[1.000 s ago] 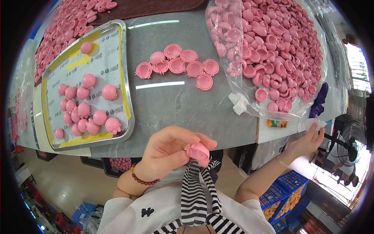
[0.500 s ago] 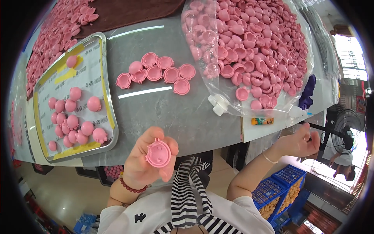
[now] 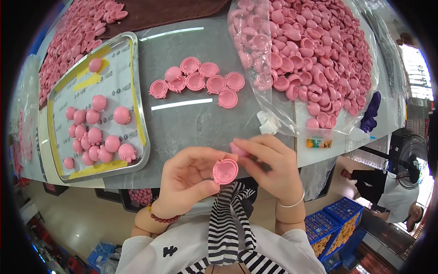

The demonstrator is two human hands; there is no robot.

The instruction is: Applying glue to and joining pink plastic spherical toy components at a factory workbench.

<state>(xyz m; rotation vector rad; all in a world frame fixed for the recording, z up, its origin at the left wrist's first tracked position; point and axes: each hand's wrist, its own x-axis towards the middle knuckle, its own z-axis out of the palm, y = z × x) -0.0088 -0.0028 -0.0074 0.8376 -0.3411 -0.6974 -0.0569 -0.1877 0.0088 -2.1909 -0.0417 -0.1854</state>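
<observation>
The worker's left hand (image 3: pixel 189 176) pinches a pink cup (image 3: pixel 225 172), hollow side showing, near the table (image 3: pixel 191 125) edge. Just beside it, the right hand (image 3: pixel 274 168) has its fingertips closed on a small pink piece (image 3: pixel 237 149), its shape too blurred for me to tell. Pink balls (image 3: pixel 95 135) sit in a tray (image 3: pixel 142 98) leftward.

1. Pink shell (image 3: pixel 225 172): smooth plastic, a bit shiny.
2. Tray (image 3: pixel 146 153): shiny metal.
3. Tabletop (image 3: pixel 182 130): smooth and glossy.
4. Bag (image 3: pixel 263 93): thin, see-through, crinkly plastic.
5. Striped scarf (image 3: pixel 223 228): soft-looking cloth.
6. Brown mat (image 3: pixel 173 13): dull, not shiny.
</observation>
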